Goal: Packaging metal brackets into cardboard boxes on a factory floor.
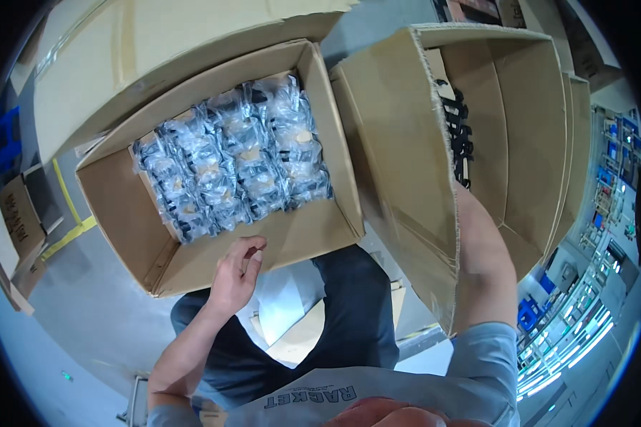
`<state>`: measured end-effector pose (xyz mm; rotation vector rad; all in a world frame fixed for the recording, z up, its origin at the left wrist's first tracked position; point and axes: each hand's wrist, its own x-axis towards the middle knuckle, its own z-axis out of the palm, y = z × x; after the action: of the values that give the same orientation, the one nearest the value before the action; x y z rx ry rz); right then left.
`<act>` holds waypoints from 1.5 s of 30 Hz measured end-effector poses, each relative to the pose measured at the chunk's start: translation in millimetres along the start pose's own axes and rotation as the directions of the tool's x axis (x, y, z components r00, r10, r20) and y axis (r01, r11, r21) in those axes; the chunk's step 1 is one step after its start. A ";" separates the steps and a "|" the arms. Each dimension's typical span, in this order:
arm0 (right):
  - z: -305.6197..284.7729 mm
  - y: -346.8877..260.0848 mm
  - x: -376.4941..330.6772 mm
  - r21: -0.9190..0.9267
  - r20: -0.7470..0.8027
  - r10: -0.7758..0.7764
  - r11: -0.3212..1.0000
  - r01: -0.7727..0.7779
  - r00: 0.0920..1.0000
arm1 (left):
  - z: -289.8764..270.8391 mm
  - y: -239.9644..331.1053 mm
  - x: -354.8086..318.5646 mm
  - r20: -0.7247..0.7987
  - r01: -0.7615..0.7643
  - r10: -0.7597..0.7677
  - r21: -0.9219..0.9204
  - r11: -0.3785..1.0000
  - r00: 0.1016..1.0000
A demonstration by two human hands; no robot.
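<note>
My left hand [238, 275] hovers by the near wall of an open cardboard box [285, 231], its fingers loosely bent, thumb a little apart, and nothing held. Inside that box several rows of dark parts in clear plastic bags [228, 156] lie packed side by side. My right forearm [483, 249] reaches down into a taller cardboard box [399, 156] on the right. That box's wall hides my right hand, so its fingers and anything in them cannot be seen. Several black parts [459, 135] show in this taller box, partly covered by its edge.
A large closed carton [164, 43] stands beyond the left box. Another opened carton [21, 220] sits at the far left, near yellow floor tape [68, 238]. A flat cardboard piece [303, 334] lies between my legs. Shelving [577, 313] runs along the right side.
</note>
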<state>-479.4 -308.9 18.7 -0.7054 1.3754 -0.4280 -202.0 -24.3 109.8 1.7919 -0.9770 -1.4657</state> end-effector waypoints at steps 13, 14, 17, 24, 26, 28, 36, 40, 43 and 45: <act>-17.0 -196.5 -79.3 -0.894 0.411 -0.728 -0.439 0.087 0.549 | -0.7 -95.4 -5.1 0.359 -0.435 0.281 0.482 0.761 0.890; -16.0 -199.6 -89.8 -0.871 0.480 -0.764 -0.475 0.128 0.431 | 4.5 -91.7 -10.4 0.377 -0.465 0.298 0.506 0.726 0.877; 15.7 -188.8 -140.4 -0.876 0.479 -0.824 -0.471 0.104 0.302 | 29.0 -98.0 -20.9 0.280 -0.517 0.456 0.650 0.558 0.845; 57.3 -77.0 -264.5 -0.677 0.647 -0.757 -0.519 0.522 0.088 | 53.2 -118.8 -48.5 0.034 -0.238 0.516 0.912 0.335 0.856; 63.7 -58.4 -273.6 -0.658 0.710 -0.684 -0.563 0.500 0.164 | 53.1 -117.6 -58.8 0.025 -0.264 0.581 0.906 0.331 0.814; 69.2 -32.0 -260.1 -0.667 0.735 -0.614 -0.574 0.476 0.289 | 43.3 -121.6 -59.2 0.043 -0.335 0.697 0.897 0.289 0.716; 80.4 35.6 -154.8 -0.750 0.650 -0.366 -0.449 0.485 0.666 | 41.7 -75.4 -71.2 0.037 -0.181 0.342 0.899 0.399 0.939; 79.8 57.3 -80.0 -0.806 0.554 -0.239 -0.395 0.442 0.797 | 24.6 -41.8 -60.9 0.114 -0.198 0.206 0.871 0.450 0.972; 83.9 83.2 -25.4 -0.901 0.349 -0.185 -0.334 0.276 0.918 | 24.0 -42.4 -47.8 0.108 -0.380 0.418 0.658 0.650 0.902; 87.0 102.3 8.3 -0.921 0.269 -0.135 -0.325 0.214 0.954 | 30.7 -49.3 -39.8 0.140 -0.454 0.467 0.582 0.674 0.873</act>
<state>-405.5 -222.4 -53.1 -2.4226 1.2922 0.8250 -228.8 35.3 83.8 1.7505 -1.8900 -0.8498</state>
